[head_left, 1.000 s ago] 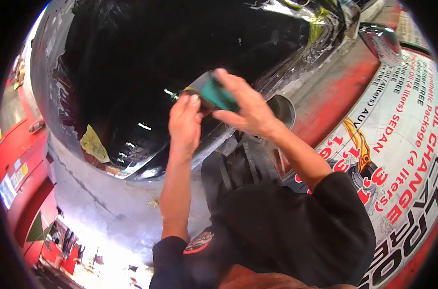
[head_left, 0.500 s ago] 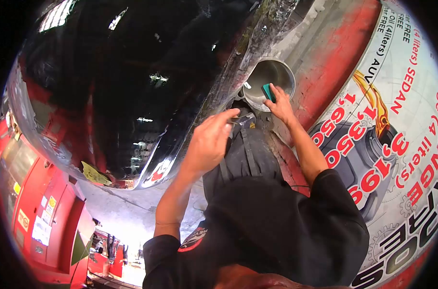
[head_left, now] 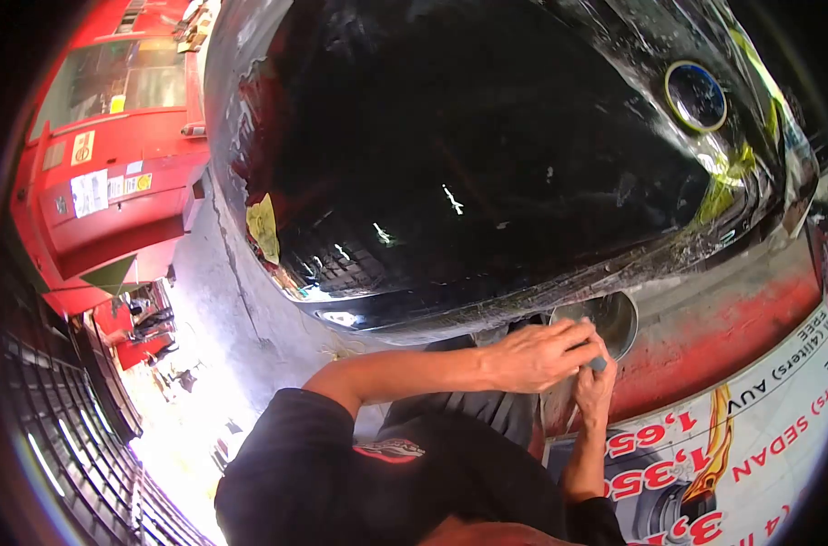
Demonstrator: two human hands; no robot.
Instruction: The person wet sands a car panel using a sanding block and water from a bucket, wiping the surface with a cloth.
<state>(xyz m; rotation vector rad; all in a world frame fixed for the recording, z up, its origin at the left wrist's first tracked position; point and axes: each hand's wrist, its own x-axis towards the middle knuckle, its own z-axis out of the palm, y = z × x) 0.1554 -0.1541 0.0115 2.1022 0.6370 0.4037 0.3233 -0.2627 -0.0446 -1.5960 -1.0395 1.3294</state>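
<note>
My right hand (head_left: 596, 391) is closed around a small sanding block (head_left: 598, 363), greyish-blue where it shows. My left hand (head_left: 539, 355) is bent over the top of the block, its fingers closed and meeting the right fingers; whatever thin thing it may hold is hidden. Both hands are in front of a round metal pot (head_left: 621, 320) on the ledge, which they partly cover. Beyond them is a glossy black car panel (head_left: 450, 164) with whitish smears and wet-looking reflections.
Clear film and masking (head_left: 751, 173) edge the panel. A roll of tape (head_left: 696, 96) rests on its far right. Yellow masking paper (head_left: 262, 227) sticks to the left edge. A red and grey ledge (head_left: 705, 350) and a printed banner (head_left: 669, 464) are at right; a red cabinet (head_left: 113, 182) stands left.
My right hand has lifted the sanding block out of the pot. My left hand has come over to meet it. The view has turned, bringing more of the car panel and the tape roll into sight.
</note>
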